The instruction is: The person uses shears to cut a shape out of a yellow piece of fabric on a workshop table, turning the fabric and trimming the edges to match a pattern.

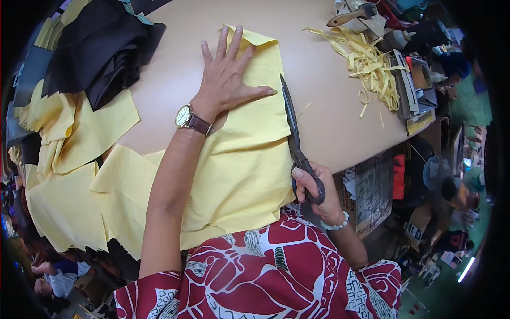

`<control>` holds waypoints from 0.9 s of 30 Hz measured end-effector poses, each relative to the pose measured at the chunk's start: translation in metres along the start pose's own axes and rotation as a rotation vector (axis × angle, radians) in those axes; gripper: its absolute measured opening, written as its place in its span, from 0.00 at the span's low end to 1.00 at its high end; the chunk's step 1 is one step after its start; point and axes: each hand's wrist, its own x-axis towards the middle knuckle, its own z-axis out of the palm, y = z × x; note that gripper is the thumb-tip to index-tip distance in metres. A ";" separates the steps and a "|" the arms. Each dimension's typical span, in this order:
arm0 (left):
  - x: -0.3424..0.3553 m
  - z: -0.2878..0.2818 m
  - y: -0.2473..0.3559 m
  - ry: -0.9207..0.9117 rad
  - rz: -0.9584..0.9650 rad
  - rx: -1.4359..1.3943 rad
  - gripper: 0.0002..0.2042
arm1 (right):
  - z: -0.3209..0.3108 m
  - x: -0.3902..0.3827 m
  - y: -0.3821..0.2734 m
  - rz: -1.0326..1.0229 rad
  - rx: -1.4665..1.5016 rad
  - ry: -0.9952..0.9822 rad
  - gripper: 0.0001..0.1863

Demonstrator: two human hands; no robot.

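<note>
A large piece of yellow fabric (239, 170) lies over the table and hangs toward me past its near edge. My left hand (226, 80) rests flat on its far part, fingers spread, with a watch (184, 116) at the wrist. In my right hand (321, 196) are the handles of large black scissors (295, 143). Their blades point away from me along the fabric's right edge and look nearly closed. The fabric's far corner is folded over beyond my fingers. Whether the lower blade lies under the cloth is hard to see.
A heap of thin yellow fabric strips (369, 69) lies at the far right, near a brush (353, 15) and a box of tools (414, 85). Folded black fabric (101, 48) and more yellow pieces (101, 127) are piled at the left. The table's edge (382, 147) runs along the right.
</note>
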 end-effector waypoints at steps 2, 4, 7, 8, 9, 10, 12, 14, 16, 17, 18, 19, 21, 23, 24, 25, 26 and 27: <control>0.001 -0.001 0.000 -0.038 -0.015 -0.005 0.43 | 0.001 -0.001 -0.002 0.009 -0.004 0.008 0.16; 0.001 -0.001 0.000 -0.058 -0.025 -0.009 0.43 | 0.003 0.000 -0.001 0.018 0.009 0.016 0.16; 0.000 0.000 -0.001 -0.065 -0.035 -0.009 0.44 | 0.005 0.000 0.000 0.037 0.004 0.030 0.15; 0.000 0.000 -0.001 -0.071 -0.040 -0.005 0.44 | 0.005 0.000 0.000 0.044 -0.001 0.037 0.15; 0.000 0.000 -0.001 -0.076 -0.046 -0.001 0.44 | 0.006 0.000 0.001 0.041 0.002 0.034 0.15; 0.000 0.000 -0.001 -0.076 -0.048 0.000 0.45 | 0.006 0.000 0.001 0.038 0.005 0.031 0.15; 0.000 -0.001 -0.001 -0.076 -0.053 0.001 0.45 | 0.006 0.002 0.001 0.027 0.008 0.026 0.15; 0.001 -0.001 -0.001 -0.080 -0.056 -0.005 0.46 | 0.007 0.004 -0.001 0.008 0.006 0.024 0.15; 0.001 -0.001 -0.001 -0.066 -0.054 -0.016 0.46 | 0.008 0.007 -0.005 -0.011 0.029 0.028 0.15; 0.001 0.000 -0.001 -0.049 -0.049 -0.025 0.46 | 0.008 0.009 -0.006 -0.020 0.041 0.029 0.15; 0.000 0.001 -0.001 -0.033 -0.045 -0.034 0.46 | 0.008 0.010 -0.006 -0.019 0.040 0.030 0.15; 0.000 0.001 0.000 -0.033 -0.047 -0.035 0.46 | 0.008 0.011 -0.006 -0.016 0.038 0.031 0.15; 0.001 0.002 0.000 -0.034 -0.050 -0.037 0.46 | 0.008 0.011 -0.007 -0.008 0.038 0.038 0.15; 0.000 0.002 0.000 -0.041 -0.055 -0.026 0.47 | 0.010 0.011 -0.007 0.006 0.043 0.044 0.15; 0.000 0.001 0.000 -0.043 -0.058 -0.021 0.47 | 0.009 0.011 -0.007 0.010 0.041 0.043 0.15; -0.001 0.000 0.000 -0.052 -0.069 -0.008 0.48 | 0.009 0.010 -0.006 0.015 0.039 0.042 0.15; -0.002 -0.001 0.001 -0.060 -0.081 0.006 0.48 | 0.009 0.010 -0.006 0.019 0.037 0.039 0.14; -0.004 -0.003 0.001 -0.068 -0.094 0.020 0.48 | 0.009 0.009 -0.005 0.011 0.034 0.032 0.14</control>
